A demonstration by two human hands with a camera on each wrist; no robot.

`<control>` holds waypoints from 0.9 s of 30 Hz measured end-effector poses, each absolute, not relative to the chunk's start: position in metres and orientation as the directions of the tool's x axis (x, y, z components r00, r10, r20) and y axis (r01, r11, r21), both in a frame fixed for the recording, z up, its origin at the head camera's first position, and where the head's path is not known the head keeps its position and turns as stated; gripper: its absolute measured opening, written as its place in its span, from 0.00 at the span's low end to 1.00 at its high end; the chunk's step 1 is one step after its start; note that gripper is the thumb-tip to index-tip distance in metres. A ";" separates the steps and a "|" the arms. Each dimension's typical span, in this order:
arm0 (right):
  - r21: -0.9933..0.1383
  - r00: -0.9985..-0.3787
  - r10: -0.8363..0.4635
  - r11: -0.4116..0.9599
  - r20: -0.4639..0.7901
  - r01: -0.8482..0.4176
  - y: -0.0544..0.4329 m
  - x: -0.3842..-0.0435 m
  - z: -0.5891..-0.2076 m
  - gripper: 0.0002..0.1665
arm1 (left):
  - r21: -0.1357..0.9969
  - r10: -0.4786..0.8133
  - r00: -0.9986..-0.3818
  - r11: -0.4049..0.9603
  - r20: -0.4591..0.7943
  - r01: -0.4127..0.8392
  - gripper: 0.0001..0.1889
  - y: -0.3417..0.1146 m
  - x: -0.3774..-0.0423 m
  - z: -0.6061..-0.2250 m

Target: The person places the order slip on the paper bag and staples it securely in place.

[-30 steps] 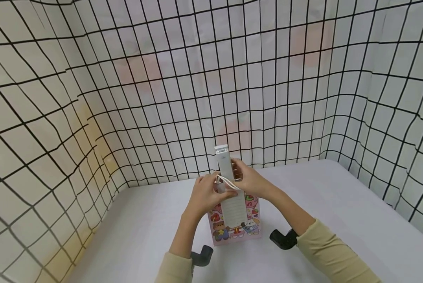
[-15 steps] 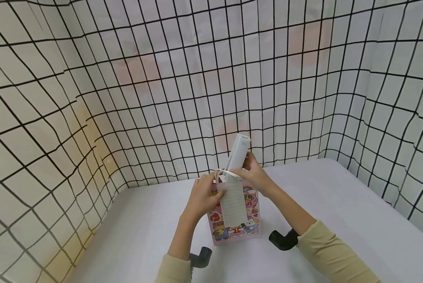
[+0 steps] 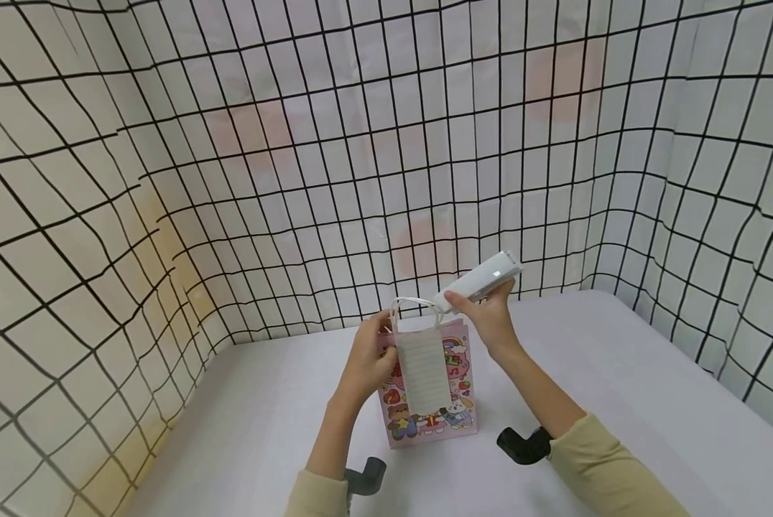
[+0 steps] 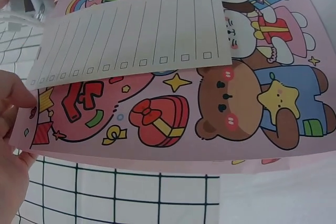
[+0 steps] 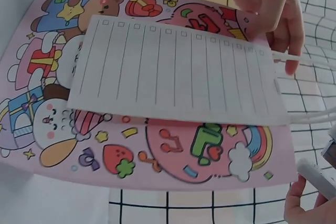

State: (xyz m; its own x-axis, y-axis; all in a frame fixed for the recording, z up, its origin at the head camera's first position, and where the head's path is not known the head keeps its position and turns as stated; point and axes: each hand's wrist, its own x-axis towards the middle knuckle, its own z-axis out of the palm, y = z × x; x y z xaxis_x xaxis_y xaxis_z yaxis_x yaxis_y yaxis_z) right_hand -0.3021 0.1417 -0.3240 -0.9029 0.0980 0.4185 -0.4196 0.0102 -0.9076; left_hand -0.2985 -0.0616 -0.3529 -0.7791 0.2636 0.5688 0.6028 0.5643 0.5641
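A pink gift bag point(image 3: 460, 377) with cartoon animals stands upright on the white table. My left hand point(image 3: 367, 362) pinches its upper left edge, thumb in front, as the left wrist view also shows. A lined checklist sheet point(image 5: 173, 72) lies against the bag's front, its top at the bag's mouth. White cord handles point(image 3: 415, 299) loop above it. Up and to the right of the bag, my right hand point(image 3: 495, 323) grips a long white stapler point(image 3: 480, 280), tilted with its far end up to the right. In the right wrist view only part of the stapler point(image 5: 317, 178) shows.
A black grid net point(image 3: 335, 179) hangs in front of pale walls at the back and both sides. The white table point(image 3: 593, 373) reaches out around the bag. Black camera mounts point(image 3: 522, 445) sit by both wrists.
My right hand has drawn the stapler away from the bag's top, tipping it over to the right. The left hand has shifted slightly to the bag's left edge; the sheet hangs more exposed.
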 end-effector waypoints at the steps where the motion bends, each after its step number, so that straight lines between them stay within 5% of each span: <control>1: -0.906 -0.899 0.120 0.016 0.421 -0.422 0.144 -0.302 -0.326 0.50 | 0.576 0.259 -0.780 0.552 0.569 0.603 0.27 -0.062 -0.298 -0.354; 7: -0.893 -0.874 0.187 0.043 0.448 -0.449 0.154 -0.298 -0.342 0.39 | 0.611 0.223 -0.789 0.526 0.573 0.592 0.26 -0.064 -0.294 -0.359; 14: -0.838 -0.815 0.204 0.059 0.542 -0.543 0.163 -0.289 -0.358 0.29 | 0.549 0.196 -0.722 0.528 0.664 0.648 0.24 -0.071 -0.294 -0.365; 27: -0.873 -0.795 0.383 0.070 0.471 -0.483 0.178 -0.263 -0.371 0.30 | 0.350 0.200 -0.572 0.618 0.795 0.704 0.25 -0.091 -0.290 -0.378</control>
State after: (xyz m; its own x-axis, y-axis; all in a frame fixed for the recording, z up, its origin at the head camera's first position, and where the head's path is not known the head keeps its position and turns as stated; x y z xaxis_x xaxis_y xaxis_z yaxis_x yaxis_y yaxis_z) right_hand -0.2627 0.1779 -0.3709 -0.7948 0.3832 0.4706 -0.4831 0.0699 -0.8728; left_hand -0.2896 -0.0914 -0.3782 -0.5721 0.2005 0.7953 0.7036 0.6182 0.3503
